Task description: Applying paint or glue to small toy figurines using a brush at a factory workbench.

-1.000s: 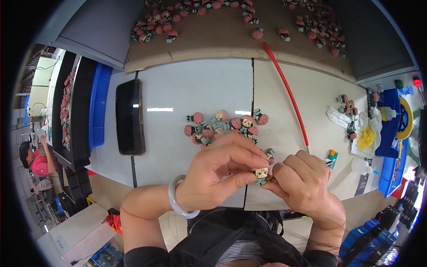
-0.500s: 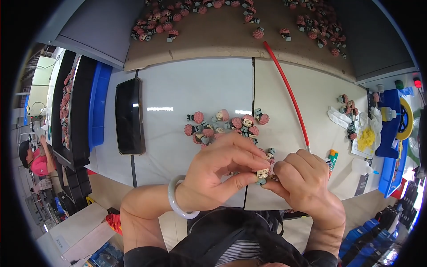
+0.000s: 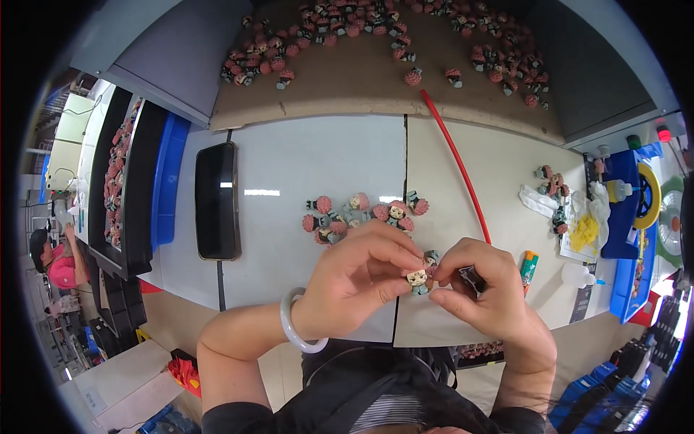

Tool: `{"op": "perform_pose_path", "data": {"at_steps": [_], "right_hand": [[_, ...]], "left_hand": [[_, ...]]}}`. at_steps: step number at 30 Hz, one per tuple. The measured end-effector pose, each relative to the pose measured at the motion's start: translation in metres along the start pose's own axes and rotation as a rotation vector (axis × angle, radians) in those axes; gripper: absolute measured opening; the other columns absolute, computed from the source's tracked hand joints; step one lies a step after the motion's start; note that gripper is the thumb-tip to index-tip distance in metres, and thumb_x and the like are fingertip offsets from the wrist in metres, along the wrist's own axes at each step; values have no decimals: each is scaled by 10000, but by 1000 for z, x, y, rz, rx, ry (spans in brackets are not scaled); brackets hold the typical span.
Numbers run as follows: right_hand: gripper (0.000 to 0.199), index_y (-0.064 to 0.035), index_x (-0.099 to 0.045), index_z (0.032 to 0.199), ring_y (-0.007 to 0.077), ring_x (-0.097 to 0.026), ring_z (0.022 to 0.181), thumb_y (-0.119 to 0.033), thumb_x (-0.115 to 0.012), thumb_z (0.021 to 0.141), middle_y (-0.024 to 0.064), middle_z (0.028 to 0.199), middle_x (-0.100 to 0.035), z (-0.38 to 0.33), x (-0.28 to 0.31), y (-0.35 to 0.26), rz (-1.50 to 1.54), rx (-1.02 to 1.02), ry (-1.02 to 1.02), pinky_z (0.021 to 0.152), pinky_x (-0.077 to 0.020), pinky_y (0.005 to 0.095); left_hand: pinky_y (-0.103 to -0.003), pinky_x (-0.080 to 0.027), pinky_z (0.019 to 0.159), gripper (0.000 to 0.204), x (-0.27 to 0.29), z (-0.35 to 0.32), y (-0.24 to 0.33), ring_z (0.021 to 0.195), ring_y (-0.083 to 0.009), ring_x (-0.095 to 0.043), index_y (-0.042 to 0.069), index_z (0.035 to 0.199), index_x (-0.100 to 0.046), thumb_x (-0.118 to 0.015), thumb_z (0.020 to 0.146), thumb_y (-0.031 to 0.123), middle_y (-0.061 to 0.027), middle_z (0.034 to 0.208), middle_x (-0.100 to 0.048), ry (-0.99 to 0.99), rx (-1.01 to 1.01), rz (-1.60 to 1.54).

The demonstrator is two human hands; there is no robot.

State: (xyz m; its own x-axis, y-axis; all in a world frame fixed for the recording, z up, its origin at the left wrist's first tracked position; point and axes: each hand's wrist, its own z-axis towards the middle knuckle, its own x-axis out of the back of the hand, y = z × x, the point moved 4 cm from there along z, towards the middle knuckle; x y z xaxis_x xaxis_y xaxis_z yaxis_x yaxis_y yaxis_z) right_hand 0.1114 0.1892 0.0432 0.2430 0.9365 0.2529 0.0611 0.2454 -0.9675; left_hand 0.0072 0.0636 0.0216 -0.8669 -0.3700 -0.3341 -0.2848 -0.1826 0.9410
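Note:
In front of my chest, my left hand (image 3: 358, 278) pinches a small figurine (image 3: 417, 279) between thumb and fingers. The figurine has a pale face and a grey-green body. Close beside it, my right hand (image 3: 486, 282) is curled, its thumb tip and index finger near the figurine. A dark shiny object (image 3: 471, 279) shows inside the curl of my right fingers; its kind is mostly hidden. Just beyond my hands lies a loose cluster of pink-haired figurines (image 3: 359, 210) on the white table. Another small figurine shows between my fingertips, partly covered.
A red tube (image 3: 461, 166) runs from the brown shelf (image 3: 318, 119) down behind my right hand. More figurines crowd that shelf. A phone (image 3: 217, 201) lies at left, beside a blue bin (image 3: 170, 184). At right are a lighter (image 3: 530, 269), a white bottle (image 3: 576, 275) and yellow material (image 3: 584, 231).
My right hand has drawn slightly back from the figurine and opened its curl, showing the dark object. The figurine in my left hand has tilted a little. The view has shifted slightly.

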Motion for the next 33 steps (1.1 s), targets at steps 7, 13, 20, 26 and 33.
{"op": "perform_pose_path", "data": {"at_steps": [7,13,20,26,33], "right_hand": [[112,8,-547,781,92,-489,592,-9,-646,731,47,714,-568,-2,7,0,126,-203,58,526,-377,216],[114,-16,-599,797,197,-527,567,-11,-648,695,79,707,-564,1,11,13,-338,-140,35,532,-410,276],[162,-37,-611,857,306,-564,659,-110,-654,720,107,765,-559,1,-5,15,-558,-134,-104,586,-447,360],[166,-29,-610,848,309,-563,658,-100,-663,708,101,757,-555,1,-8,19,-565,-80,-111,580,-449,361],[123,-15,-592,798,125,-552,602,-14,-668,701,49,721,-580,3,4,6,-144,-190,-22,513,-405,242]], "left_hand": [[-300,-477,845,268,0,2,-3,964,-189,-545,-15,1024,-513,-512,783,-132,-105,1076,-445,-40,-83,32],[-322,-431,878,279,14,7,-3,982,-195,-541,0,1059,-461,-449,807,-119,-102,1085,-448,81,-141,120],[-318,-434,874,252,15,9,-3,1030,-193,-534,-3,1077,-435,-442,838,-80,-88,1085,-444,126,-100,-49],[-310,-428,877,254,16,7,-3,1019,-181,-535,-5,1078,-438,-450,835,-78,-86,1088,-445,134,-102,-30],[-311,-423,885,266,15,5,-9,1027,-168,-504,-3,1062,-465,-474,814,-98,-93,1089,-439,82,-62,14]]}}
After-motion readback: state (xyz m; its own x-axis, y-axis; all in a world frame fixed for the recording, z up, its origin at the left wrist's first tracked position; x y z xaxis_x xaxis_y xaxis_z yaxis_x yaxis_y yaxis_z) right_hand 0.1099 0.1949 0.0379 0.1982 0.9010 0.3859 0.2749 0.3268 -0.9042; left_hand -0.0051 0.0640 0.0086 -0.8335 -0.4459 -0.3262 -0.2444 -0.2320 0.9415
